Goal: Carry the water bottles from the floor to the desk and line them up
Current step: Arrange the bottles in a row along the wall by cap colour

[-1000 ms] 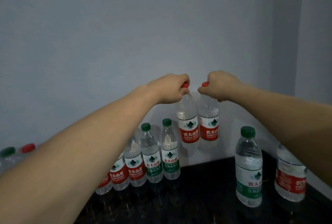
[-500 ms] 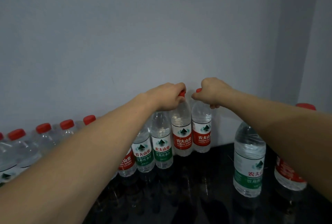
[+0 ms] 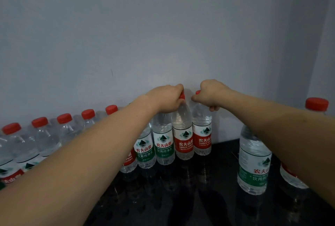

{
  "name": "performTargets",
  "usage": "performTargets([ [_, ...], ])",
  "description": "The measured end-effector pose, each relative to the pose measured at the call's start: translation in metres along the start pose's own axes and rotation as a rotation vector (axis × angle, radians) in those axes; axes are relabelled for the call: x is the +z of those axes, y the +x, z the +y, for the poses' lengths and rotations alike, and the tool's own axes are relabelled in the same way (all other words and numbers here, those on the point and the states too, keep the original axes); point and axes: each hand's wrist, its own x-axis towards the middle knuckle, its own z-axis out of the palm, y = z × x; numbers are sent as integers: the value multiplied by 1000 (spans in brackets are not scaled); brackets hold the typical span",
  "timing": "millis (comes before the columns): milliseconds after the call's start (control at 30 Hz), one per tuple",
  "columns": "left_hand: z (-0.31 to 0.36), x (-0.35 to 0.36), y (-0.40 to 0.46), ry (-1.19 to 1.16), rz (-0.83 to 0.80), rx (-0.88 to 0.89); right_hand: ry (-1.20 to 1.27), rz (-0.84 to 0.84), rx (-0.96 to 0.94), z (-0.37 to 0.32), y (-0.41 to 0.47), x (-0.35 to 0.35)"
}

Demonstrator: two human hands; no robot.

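Observation:
A row of clear water bottles with red or green labels stands along the back wall on the glossy black desk (image 3: 208, 189). My left hand (image 3: 166, 99) grips the red cap of a red-label bottle (image 3: 183, 135). My right hand (image 3: 212, 93) grips the red cap of the red-label bottle (image 3: 202, 133) beside it, at the right end of the row. Both bottles stand upright on the desk, touching each other. To their left stand two green-label bottles (image 3: 163, 140), partly hidden by my left arm.
Several red-capped bottles (image 3: 41, 135) continue the row to the far left. A green-label bottle (image 3: 253, 160) stands apart at the right, with a red-capped one (image 3: 316, 104) behind my right arm. The side wall closes the right corner.
Both hands lowered the two red-label bottles from the air onto the desk at the right end of the row. The view shifted, showing more bottles at the left.

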Motion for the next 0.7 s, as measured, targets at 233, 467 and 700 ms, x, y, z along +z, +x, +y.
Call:
performTargets([
  [233, -2, 6, -2, -58, 12, 8, 7, 14, 23, -4, 0, 5],
  [467, -2, 9, -2, -63, 8, 24, -29, 36, 27, -4, 3, 10],
  [700, -2, 11, -2, -60, -23, -6, -53, -32, 30, -7, 2, 7],
])
